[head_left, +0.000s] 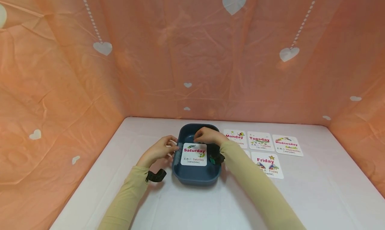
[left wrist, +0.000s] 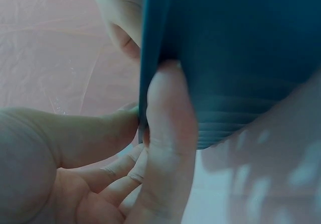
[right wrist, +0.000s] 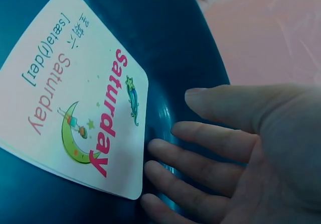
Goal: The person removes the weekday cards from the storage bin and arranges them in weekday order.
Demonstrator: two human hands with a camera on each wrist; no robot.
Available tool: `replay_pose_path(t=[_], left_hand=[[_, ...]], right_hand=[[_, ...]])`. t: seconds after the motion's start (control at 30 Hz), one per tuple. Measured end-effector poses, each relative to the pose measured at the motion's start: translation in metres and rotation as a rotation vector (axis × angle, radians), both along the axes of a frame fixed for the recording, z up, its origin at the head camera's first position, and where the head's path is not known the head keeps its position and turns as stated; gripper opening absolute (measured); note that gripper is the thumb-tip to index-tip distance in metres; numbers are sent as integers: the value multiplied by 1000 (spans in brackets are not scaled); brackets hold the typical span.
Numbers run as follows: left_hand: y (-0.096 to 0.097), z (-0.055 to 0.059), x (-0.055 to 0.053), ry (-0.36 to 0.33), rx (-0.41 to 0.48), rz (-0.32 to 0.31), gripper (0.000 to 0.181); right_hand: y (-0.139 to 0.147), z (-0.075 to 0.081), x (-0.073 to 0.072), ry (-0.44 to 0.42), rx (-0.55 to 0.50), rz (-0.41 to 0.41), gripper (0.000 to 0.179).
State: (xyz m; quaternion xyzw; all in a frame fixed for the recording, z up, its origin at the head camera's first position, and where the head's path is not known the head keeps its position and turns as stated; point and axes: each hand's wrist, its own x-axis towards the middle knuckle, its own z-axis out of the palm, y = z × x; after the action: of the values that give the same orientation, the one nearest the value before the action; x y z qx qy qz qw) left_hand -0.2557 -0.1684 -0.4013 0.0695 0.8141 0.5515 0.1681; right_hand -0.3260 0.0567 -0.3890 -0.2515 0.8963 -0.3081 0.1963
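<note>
A dark blue tray stands on the table, and a white Saturday card lies face up inside it. My left hand grips the tray's left rim. In the left wrist view, thumb and index finger pinch the tray wall from both sides. Over the far part of the tray, beside the card's top edge, is my right hand. Its fingers are loosely bent with nothing between them, as the right wrist view shows. A second card edge seems to show under the Saturday card.
Right of the tray lie a Monday card, a Tuesday card, a Wednesday card and a Friday card. Another card is mostly hidden by the right sleeve. Orange cloth with white hearts surrounds the white table.
</note>
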Motion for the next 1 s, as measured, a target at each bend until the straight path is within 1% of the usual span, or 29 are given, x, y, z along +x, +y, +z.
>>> replay_pose_path(t=[0.33, 0.43, 0.63, 0.83, 1.0], left_hand=[[-1, 1, 0, 8, 6, -2, 34], [0, 1, 0, -1, 0, 11, 34], [-1, -1, 0, 5, 1, -1, 33], [-1, -3, -2, 11, 7, -13, 32], [-2, -3, -1, 21, 8, -16, 31]], right_hand=[[-2, -2, -3, -4, 13, 1, 34], [-4, -3, -3, -8, 25, -16, 36], [-6, -5, -3, -12, 50, -52, 38], [-6, -7, -4, -8, 71, -57, 36], [-6, -7, -4, -6, 95, -59, 39]])
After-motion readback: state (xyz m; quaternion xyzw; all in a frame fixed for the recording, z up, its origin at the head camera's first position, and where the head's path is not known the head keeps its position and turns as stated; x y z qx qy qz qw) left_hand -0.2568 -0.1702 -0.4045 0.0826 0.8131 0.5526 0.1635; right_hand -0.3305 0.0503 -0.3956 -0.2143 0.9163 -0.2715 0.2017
